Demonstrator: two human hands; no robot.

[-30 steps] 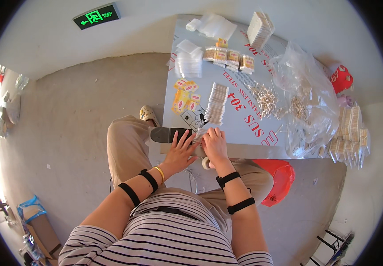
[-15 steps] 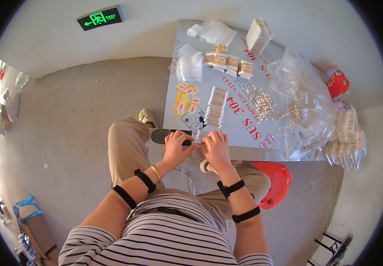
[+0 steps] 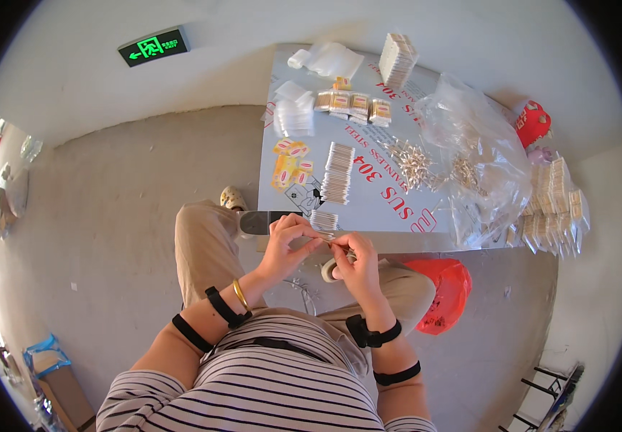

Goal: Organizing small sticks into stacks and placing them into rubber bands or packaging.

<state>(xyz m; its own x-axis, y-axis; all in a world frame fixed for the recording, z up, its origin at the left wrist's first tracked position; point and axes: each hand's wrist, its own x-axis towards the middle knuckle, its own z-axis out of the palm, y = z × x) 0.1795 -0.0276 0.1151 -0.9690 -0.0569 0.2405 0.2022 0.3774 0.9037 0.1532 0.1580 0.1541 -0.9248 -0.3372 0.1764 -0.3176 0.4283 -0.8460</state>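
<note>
- I saw my left hand point(image 3: 284, 248) and right hand point(image 3: 356, 264) meet at the near edge of the table point(image 3: 397, 212), fingers pinched closed on a small packet point(image 3: 325, 235).
- A row of packets point(image 3: 337, 173) lay on the table, beyond the hands.
- A clear bag point(image 3: 476, 155) sat at the table's right side.

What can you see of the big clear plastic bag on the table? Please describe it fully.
The clear plastic bag is large, thin and crumpled, lying loosely on the right part of the grey table. It is see-through; small pale metal-looking pieces show inside. Neither hand touches it. Stacks of small packets lie right beside it.
</note>
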